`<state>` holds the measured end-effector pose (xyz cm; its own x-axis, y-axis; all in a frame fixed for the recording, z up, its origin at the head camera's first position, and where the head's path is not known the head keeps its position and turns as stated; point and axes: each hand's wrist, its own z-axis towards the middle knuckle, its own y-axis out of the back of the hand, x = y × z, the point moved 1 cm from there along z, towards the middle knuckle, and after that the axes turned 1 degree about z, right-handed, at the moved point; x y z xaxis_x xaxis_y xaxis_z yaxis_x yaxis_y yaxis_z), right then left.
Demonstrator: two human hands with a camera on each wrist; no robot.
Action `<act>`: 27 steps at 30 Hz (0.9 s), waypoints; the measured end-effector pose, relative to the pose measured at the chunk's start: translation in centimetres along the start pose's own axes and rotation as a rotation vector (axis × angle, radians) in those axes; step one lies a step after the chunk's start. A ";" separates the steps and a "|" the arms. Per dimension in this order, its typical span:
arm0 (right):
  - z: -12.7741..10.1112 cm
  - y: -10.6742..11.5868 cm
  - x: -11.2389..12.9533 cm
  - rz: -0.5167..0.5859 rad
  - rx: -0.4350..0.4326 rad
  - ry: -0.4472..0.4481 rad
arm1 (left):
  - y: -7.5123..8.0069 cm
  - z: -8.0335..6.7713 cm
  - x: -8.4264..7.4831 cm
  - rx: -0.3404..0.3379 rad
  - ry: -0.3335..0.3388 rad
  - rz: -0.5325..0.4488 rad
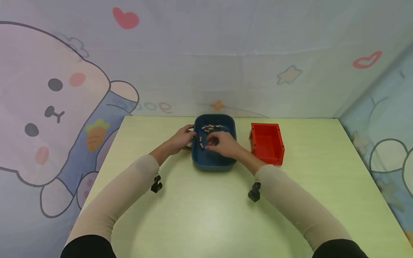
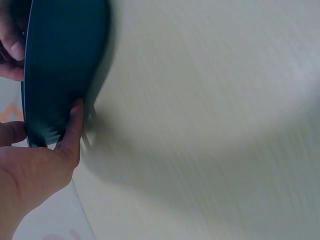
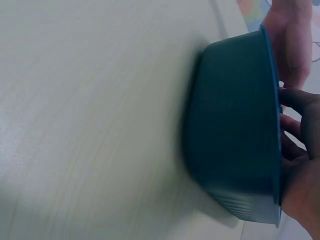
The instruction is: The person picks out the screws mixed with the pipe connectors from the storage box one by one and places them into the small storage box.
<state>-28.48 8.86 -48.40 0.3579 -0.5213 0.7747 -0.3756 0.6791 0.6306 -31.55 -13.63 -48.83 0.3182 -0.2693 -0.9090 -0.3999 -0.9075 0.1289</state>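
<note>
A dark blue plastic basin (image 1: 214, 165) stands on the table. Several small gold-and-blue cylinders (image 1: 211, 127) lie inside, too small to identify closely. My left hand (image 1: 180, 139) grips the basin's left wall; in the left wrist view, one finger of this left hand (image 2: 40, 165) runs along the outer wall while another digit touches the rim. Over the basin's inside reaches my right hand (image 1: 222, 144), fingers bent, near two of the cylinders (image 1: 201, 142). In the right wrist view the basin's wall (image 3: 235, 115) hides the fingertips, so whether they pinch a cylinder is unclear.
A red open-fronted bin (image 1: 267, 143) stands on the pale yellow table (image 1: 206, 208), right of the basin and close to the right forearm. Behind the table hangs a printed cloth backdrop (image 1: 213, 71). Each wrist carries a small black camera mount.
</note>
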 end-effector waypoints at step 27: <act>-0.2 -1.7 0.2 -0.293 0.144 0.066 | 0.4 -0.3 0.1 0.080 -0.053 -0.007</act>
<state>-27.64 7.69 -49.30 0.5216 -0.6454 0.5580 -0.3641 0.4231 0.8297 -31.40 -14.16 -48.74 0.2758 -0.2434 -0.9299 -0.4659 -0.8800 0.0922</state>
